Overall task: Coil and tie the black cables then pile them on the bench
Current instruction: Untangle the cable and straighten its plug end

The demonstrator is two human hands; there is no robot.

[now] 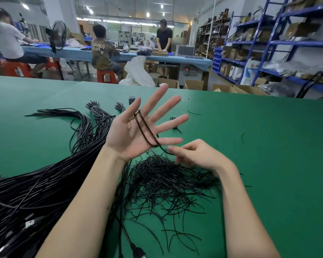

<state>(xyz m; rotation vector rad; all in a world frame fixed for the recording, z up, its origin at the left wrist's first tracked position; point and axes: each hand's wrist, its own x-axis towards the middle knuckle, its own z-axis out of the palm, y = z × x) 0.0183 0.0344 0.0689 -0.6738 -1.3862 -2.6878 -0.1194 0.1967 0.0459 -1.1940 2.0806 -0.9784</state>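
Observation:
My left hand point(138, 127) is raised over the green bench point(268, 155), palm toward me and fingers spread. A black cable point(145, 130) runs in two turns across the palm, from between the fingers down to the little finger. My right hand point(194, 154) sits just right of it and pinches the same cable's free end at its fingertips. A large bundle of long black cables point(45, 183) lies across the bench on the left. A loose heap of short black ties point(166, 183) lies under both hands.
More bunched cable ends point(95, 108) fan out at the bench's back left, with a small black plug point(131, 100) behind them. A tied coil point(175, 124) lies behind my left hand. People work at a blue table point(175, 59) beyond; blue shelving point(278, 43) stands to the right.

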